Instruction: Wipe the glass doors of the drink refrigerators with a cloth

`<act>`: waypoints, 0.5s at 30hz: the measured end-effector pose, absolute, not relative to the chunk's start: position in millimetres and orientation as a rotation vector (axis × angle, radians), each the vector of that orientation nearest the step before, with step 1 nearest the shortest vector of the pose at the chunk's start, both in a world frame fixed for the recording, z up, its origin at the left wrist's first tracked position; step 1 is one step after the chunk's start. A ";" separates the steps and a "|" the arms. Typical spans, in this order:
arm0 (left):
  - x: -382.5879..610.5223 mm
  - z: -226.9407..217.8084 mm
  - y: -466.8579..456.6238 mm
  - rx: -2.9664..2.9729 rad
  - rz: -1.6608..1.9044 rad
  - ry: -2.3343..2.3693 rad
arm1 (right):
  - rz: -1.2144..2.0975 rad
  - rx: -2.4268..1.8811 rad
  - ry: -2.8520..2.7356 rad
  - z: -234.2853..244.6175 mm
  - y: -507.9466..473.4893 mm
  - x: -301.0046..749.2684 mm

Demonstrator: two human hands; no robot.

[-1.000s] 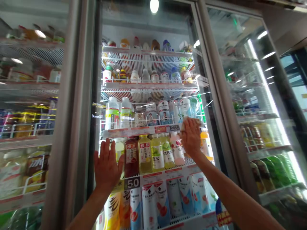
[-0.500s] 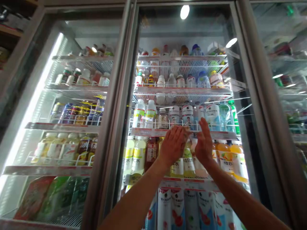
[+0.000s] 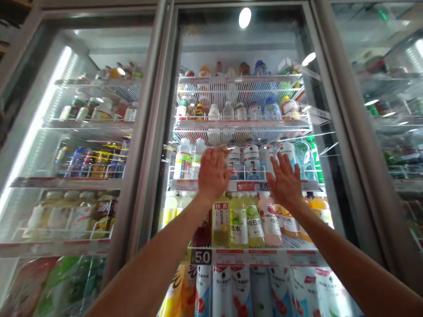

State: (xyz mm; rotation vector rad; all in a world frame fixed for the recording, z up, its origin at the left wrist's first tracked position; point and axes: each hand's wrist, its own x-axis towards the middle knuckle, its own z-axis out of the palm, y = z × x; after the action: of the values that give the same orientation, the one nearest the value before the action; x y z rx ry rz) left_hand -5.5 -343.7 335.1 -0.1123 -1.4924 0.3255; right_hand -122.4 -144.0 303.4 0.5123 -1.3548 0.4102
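Observation:
Both my arms reach up to the glass door (image 3: 238, 39) of the middle drinks fridge. My left hand (image 3: 213, 174) presses against the glass with its fingers together over a pale cloth (image 3: 216, 149), which shows only at the fingertips. My right hand (image 3: 286, 180) lies flat on the glass beside it, fingers spread, holding nothing. Behind the hands, a shelf with red price strips (image 3: 244, 186) carries white and clear bottles. Yellow and green drink bottles (image 3: 239, 220) stand on the shelf below.
A metal door frame (image 3: 145, 145) separates this door from the left fridge (image 3: 79, 154), which is also stocked with bottles. Another glass door (image 3: 390, 132) stands at the right. A ceiling light reflects in the glass at the top (image 3: 245, 17).
One second ago my right hand held the cloth high on the glass and my left lay flat lower down. The hands met, and the cloth is now under my left hand. The view shifted left.

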 end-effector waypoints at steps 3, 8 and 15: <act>-18.5 319.5 -323.2 -0.293 0.498 -1.562 | 0.393 0.517 -1.342 302.3 -140.8 -122.9; 17.3 347.3 -392.3 -0.126 0.397 -1.445 | 0.479 0.447 -1.350 300.0 -140.5 -121.2; 1.9 345.4 -361.9 -0.036 0.345 -1.400 | 0.525 0.495 -1.320 299.2 -144.7 -119.2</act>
State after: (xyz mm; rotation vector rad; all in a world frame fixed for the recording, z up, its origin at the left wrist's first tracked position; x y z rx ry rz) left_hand 1.9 -361.9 345.4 -0.0360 -1.4005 0.3446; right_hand -119.2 -144.7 299.2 0.4945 -1.3203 0.5253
